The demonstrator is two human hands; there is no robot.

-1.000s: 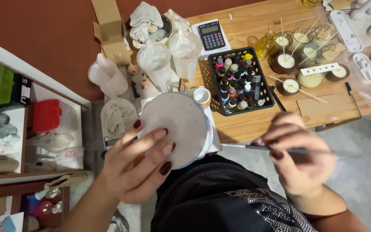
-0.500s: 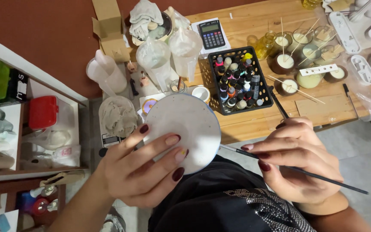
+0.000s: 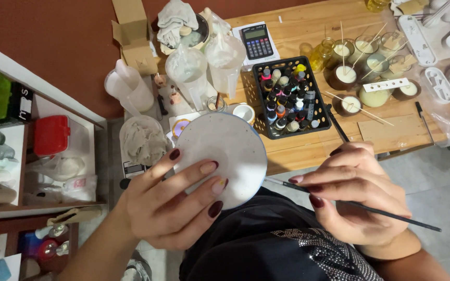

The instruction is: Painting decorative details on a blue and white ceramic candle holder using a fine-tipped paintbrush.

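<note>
My left hand (image 3: 175, 205) holds a round white speckled dish (image 3: 227, 151) from below, fingers spread across its face, the dish raised over my lap. My right hand (image 3: 358, 192) grips a thin dark paintbrush (image 3: 386, 211); its tip points left and sits at the dish's lower right edge. Both hands have dark red nails. Just beyond the dish, on the wooden table, stands a black crate of small paint bottles (image 3: 290, 96).
On the wooden table (image 3: 308, 151) sit a calculator (image 3: 258, 40), clear plastic cups (image 3: 188, 67), several small bowls with sticks (image 3: 347, 75), a cardboard box (image 3: 134, 31) and white moulds (image 3: 444, 47). A shelf with a red box (image 3: 52, 134) stands at the left.
The dish has shifted right and tilted slightly in my left hand. My right hand has moved the brush down and right, its tip now at the dish's edge.
</note>
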